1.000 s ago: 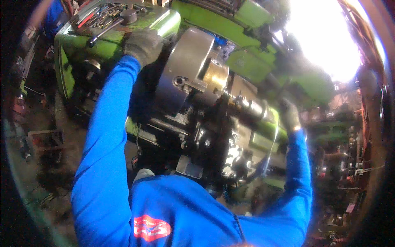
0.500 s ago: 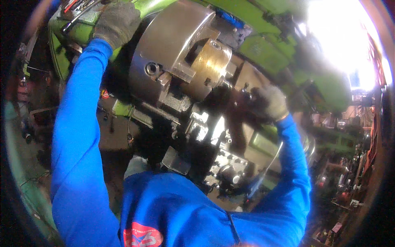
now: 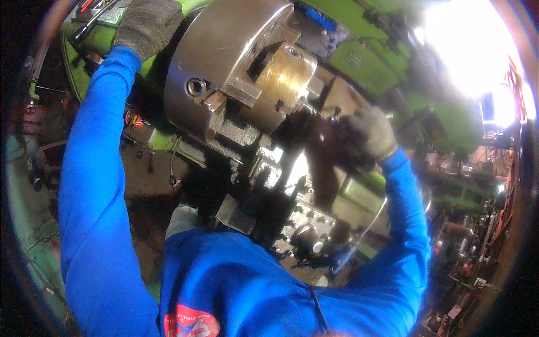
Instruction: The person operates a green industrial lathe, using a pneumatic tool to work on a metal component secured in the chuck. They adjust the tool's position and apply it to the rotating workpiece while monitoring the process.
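At the upper left my left hand, in a grey work glove, lies on the green lathe headstock; its fingers are not distinct. Beside it is a large steel lathe chuck, whose jaws grip a brass-coloured cylindrical workpiece with holes in its side. Right of the workpiece my right hand, gloved too, reaches to a dark part close to the workpiece's end face. Its fingers look curled round something in deep shadow, which I cannot make out.
Below the chuck sits a tool post with several bolts. A green block-shaped cover is near my right forearm. Hand tools lie on top of the headstock at the upper left. Bright light glares at the upper right.
The view has shifted slightly, so the chuck and my left hand appear a little further left. Both hands keep about the same places on the machine.
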A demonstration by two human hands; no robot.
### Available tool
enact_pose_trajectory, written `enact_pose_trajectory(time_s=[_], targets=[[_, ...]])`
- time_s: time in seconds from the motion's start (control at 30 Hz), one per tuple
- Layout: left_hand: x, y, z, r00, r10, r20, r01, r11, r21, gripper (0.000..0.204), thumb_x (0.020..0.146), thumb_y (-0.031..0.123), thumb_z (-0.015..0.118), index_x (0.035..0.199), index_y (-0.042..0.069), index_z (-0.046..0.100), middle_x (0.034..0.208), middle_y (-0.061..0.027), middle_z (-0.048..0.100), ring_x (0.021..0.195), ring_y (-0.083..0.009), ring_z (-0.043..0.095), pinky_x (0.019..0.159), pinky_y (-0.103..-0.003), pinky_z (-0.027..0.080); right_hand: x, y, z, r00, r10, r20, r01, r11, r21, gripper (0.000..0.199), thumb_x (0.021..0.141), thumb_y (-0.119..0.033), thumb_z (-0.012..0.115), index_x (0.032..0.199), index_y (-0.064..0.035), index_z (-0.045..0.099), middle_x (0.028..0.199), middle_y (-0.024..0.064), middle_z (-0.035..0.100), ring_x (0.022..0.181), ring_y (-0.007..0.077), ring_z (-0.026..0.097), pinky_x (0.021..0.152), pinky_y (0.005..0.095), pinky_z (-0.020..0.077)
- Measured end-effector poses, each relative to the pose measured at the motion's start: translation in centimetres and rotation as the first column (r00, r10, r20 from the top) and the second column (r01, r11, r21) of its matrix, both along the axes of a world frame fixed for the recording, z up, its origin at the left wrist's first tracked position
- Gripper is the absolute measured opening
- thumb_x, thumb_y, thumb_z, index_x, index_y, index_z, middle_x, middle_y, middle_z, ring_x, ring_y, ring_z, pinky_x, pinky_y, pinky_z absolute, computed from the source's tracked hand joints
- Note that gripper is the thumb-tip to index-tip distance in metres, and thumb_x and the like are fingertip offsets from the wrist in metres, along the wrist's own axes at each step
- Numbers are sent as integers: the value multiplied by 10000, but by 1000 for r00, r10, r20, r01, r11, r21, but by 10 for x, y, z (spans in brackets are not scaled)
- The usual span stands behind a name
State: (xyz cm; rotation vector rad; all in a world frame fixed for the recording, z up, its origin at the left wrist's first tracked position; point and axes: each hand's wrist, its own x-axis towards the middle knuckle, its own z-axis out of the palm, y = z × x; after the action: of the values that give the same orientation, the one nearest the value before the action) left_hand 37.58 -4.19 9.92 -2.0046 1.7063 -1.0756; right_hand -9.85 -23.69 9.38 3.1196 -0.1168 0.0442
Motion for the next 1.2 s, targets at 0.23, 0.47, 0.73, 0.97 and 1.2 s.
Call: enact_pose_trajectory(time_s=[0.23, 0.47, 0.73, 0.97, 1.2], targets=[[-15, 8, 15, 990, -38, -132, 30, 998, -63, 134, 774, 203, 633, 720, 94, 690, 754, -140, 653, 741, -329, 659, 680, -469, 515, 6, -3, 1, 978, -82, -191, 79, 997, -23, 320, 663, -297, 738, 937, -137, 697, 814, 135, 620, 852, 364, 611, 777, 501, 497], [-13, 16, 18, 931, -253, -264, 191, 952, -239, 188, 749, 233, 622, 661, 72, 664, 701, -179, 638, 695, -389, 652, 653, -510, 502, -18, 1, -8, 934, -326, -147, 334, 942, 37, 279, 764, -274, 720, 997, -126, 682, 889, 151, 669, 846, 383, 649, 746, 496, 513], [-28, 14, 33, 933, 2, -360, -46, 993, -112, 200, 767, 208, 611, 744, 49, 730, 766, -220, 687, 718, -398, 690, 667, -502, 545, -84, -2, -79, 755, -656, 28, 585, 692, 423, 347, 898, -332, 700, 1143, -86, 692, 984, 162, 705, 907, 389, 674, 808, 484, 529], [-22, 13, 29, 962, -29, -273, 4, 996, -92, 210, 761, 190, 600, 787, 27, 729, 771, -230, 685, 712, -405, 684, 638, -506, 540, -33, 80, -34, 567, -653, -503, 281, -420, 863, 465, 941, -380, 693, 1314, -113, 611, 769, -9, 568, 581, 108, 507, 473, 258, 402], [-21, 14, 22, 953, -112, -281, 57, 979, -198, 199, 737, 201, 610, 706, 32, 711, 716, -217, 662, 684, -390, 667, 616, -517, 521, -22, 101, -21, 713, -593, -374, 237, -299, 925, 485, 976, -396, 649, 1332, -79, 557, 751, 16, 590, 571, 136, 553, 504, 270, 446]])
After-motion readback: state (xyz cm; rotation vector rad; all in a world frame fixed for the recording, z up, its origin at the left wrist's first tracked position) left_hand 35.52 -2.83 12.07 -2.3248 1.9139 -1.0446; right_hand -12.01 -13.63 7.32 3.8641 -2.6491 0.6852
